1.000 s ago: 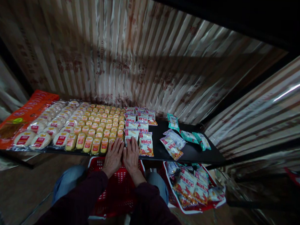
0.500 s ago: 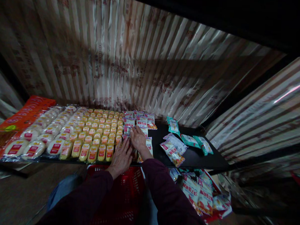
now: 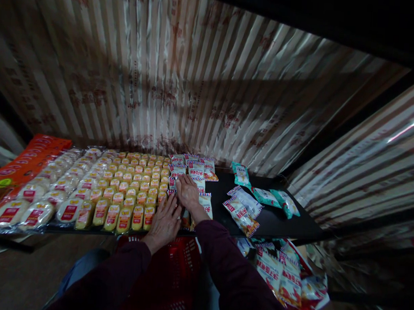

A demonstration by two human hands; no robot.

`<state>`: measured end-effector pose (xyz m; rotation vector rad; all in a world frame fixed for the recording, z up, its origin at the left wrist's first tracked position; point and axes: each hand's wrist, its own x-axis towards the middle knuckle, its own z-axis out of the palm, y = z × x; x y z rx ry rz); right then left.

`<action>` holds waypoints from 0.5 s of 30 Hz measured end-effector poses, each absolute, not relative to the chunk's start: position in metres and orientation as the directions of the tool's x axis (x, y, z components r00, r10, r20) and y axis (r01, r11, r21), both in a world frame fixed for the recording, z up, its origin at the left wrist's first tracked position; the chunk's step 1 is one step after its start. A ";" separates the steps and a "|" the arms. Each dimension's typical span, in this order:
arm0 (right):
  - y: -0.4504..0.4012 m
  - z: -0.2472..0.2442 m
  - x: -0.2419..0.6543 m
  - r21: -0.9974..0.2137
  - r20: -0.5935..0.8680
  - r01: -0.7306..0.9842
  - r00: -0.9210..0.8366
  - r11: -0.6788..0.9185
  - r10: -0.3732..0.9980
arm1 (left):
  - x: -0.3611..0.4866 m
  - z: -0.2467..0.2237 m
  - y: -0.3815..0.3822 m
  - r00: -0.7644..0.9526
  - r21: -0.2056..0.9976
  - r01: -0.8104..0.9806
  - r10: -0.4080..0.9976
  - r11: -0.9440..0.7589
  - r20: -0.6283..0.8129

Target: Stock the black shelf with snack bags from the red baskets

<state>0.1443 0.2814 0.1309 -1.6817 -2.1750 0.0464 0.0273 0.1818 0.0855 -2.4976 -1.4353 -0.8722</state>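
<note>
As right hand [image 3: 189, 193] covers part of white packets [image 3: 197, 168] on black shelf [image 3: 275, 227], left hand [image 3: 165, 221] lies just beside, nearer and left, by yellow cakes [image 3: 124, 219]. Packets' long axis near-to-far; right hand closer to far ones. Whether either grip grasps one, cannot tell.

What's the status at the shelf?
Left hand by wrapped yellow cakes; right hand on white-and-red snack packets, partly hiding them. Teal packets loose, off right.

Black shelf [image 3: 286, 227] under orange packet [image 3: 19, 165], white discs [image 3: 67, 210], yellow cakes [image 3: 123, 219], white packets [image 3: 196, 169], green packets [image 3: 267, 197]
</note>
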 end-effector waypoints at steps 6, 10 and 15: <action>0.316 0.143 0.140 -0.248 0.190 0.934 -0.215 0.259 0.958 | 0.033 0.089 0.190 0.458 0.144 0.804 0.755 -0.577 0.469; 0.329 0.147 0.138 -0.187 0.073 0.943 -0.264 0.274 0.962 | 0.032 0.088 0.196 0.485 0.112 0.804 0.752 -0.584 0.447; 0.328 0.150 0.135 -0.162 0.057 0.931 -0.324 0.329 0.944 | 0.028 0.085 0.200 0.479 0.098 0.808 0.745 -0.581 0.465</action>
